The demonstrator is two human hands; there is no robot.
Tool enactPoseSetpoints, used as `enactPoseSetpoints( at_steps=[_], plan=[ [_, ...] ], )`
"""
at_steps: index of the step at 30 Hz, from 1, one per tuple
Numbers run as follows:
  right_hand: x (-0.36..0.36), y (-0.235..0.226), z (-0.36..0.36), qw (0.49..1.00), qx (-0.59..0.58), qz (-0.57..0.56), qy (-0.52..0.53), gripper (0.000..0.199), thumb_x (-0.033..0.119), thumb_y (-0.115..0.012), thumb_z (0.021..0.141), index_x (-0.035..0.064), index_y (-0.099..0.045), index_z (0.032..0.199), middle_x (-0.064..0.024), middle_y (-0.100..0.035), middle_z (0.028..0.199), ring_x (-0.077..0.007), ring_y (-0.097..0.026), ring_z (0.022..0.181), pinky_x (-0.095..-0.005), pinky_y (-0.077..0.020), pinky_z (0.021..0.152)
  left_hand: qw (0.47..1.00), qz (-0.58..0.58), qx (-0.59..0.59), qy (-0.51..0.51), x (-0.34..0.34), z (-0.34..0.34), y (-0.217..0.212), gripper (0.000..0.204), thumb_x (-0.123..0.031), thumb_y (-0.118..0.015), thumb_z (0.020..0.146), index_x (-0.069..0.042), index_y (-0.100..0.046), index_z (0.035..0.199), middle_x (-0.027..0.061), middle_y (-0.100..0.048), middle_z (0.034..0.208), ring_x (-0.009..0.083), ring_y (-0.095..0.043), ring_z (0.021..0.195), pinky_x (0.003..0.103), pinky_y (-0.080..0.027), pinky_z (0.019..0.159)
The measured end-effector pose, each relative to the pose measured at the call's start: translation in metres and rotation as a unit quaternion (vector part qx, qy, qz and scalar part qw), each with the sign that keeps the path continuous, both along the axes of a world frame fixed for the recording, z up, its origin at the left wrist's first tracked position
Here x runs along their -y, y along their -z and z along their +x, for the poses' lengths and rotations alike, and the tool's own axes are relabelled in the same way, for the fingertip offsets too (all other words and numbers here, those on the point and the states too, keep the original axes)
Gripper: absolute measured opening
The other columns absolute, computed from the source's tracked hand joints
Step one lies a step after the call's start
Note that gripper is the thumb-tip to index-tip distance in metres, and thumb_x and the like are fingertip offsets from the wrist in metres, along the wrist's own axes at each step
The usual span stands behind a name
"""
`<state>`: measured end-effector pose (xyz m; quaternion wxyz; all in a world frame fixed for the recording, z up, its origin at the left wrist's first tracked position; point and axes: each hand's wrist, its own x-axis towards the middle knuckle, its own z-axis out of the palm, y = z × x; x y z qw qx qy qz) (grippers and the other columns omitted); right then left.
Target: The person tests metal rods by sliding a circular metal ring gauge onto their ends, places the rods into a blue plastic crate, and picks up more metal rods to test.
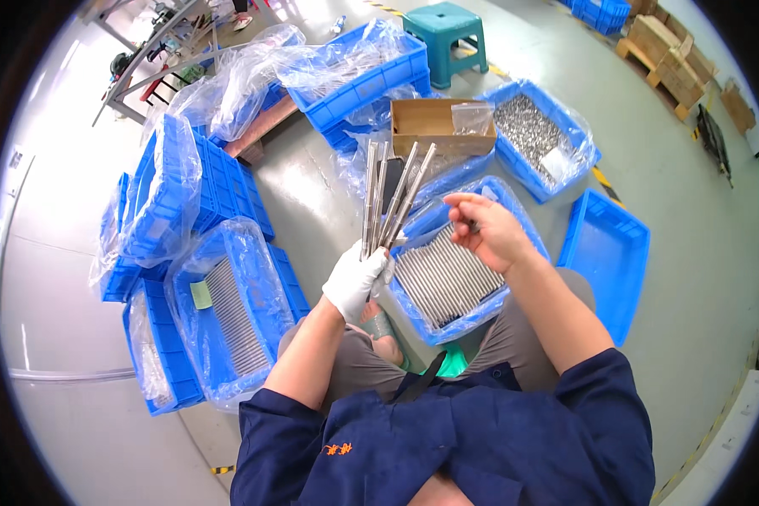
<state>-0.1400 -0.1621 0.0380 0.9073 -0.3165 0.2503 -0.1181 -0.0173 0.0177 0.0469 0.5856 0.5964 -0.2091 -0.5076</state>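
Observation:
My left hand (356,282), in a white glove, is closed around the lower ends of several slim shiny metal rods (369,198). They stick up from the fist and fan slightly apart. My bare right hand (493,232) hovers to the right of them, thumb and fingers curled together; whatever they may pinch is too small to make out. Beneath it, a blue crate (527,221) lined with clear plastic holds a layer of similar rods (447,274) lying side by side. The crate sits in front of my knees.
A plastic-lined crate of small metal parts (527,126) stands far right, beside an open cardboard box (430,126). Another blue crate (611,253) lies at my right. Lined crates (236,295) of rods and stacked crates (219,185) are at left. A green stool (447,42) stands behind.

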Motion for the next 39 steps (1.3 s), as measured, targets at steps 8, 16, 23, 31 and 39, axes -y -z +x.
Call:
enactPoseSetpoints(
  at_steps=[8,16,23,31,39],
  plan=[
    [-0.033,-0.022,0.034,0.953,0.021,-0.285,-0.1,0.023,0.011,-0.051,0.081,0.0013,-0.05,0.102,-0.0009,-0.05,0.074,-0.0047,-0.043,0.058,-0.0179,-0.0364,0.048,0.993,0.036,0.09,-0.069,-0.014,0.006,0.004,0.019,-0.023,-0.052,0.08,-0.007,-0.048,0.088,-0.0013,-0.049,0.062,0.0053,-0.042,0.049,0.019,-0.034,0.043],
    [-0.032,-0.004,0.033,0.965,0.008,-0.258,-0.044,0.013,0.018,-0.049,0.085,0.0054,-0.049,0.085,-0.0004,-0.049,0.074,-0.0059,-0.043,0.056,-0.0184,-0.0365,0.047,0.998,0.034,0.033,-0.039,-0.005,0.004,0.009,0.017,-0.02,-0.049,0.082,-0.005,-0.048,0.087,0.0045,-0.056,0.062,0.0063,-0.041,0.041,0.019,-0.031,0.037],
    [0.049,-0.031,0.009,0.94,0.161,-0.232,0.194,0.022,0.023,-0.044,0.087,0.0093,-0.046,0.069,0.0012,-0.043,0.061,-0.0041,-0.036,0.048,-0.0183,-0.0334,0.043,0.999,0.023,-0.039,-0.02,0.013,0.013,0.007,0.024,-0.022,-0.046,0.085,-0.003,-0.053,0.097,0.0004,-0.05,0.06,0.005,-0.036,0.042,0.018,-0.027,0.039],
    [0.019,0.01,0.038,0.968,0.017,-0.245,-0.059,0.02,0.03,-0.047,0.085,0.0113,-0.051,0.087,0.0036,-0.047,0.067,-0.0061,-0.043,0.058,-0.0198,-0.0359,0.047,0.987,0.008,-0.076,0.138,0.011,-0.001,0.012,0.04,-0.041,-0.054,0.077,-0.006,-0.055,0.095,-0.0036,-0.045,0.059,0.0052,-0.037,0.045,0.02,-0.029,0.04],
    [0.004,-0.007,0.024,0.955,0.064,-0.276,-0.083,0.025,0.032,-0.047,0.085,0.0103,-0.049,0.073,0.0034,-0.045,0.061,-0.0051,-0.045,0.052,-0.0178,-0.0351,0.045,0.964,-0.035,-0.116,0.238,0.005,-0.013,0.008,0.04,-0.037,-0.051,0.081,-0.004,-0.051,0.104,-0.0014,-0.049,0.061,0.0051,-0.039,0.044,0.019,-0.03,0.041]
  ],
)
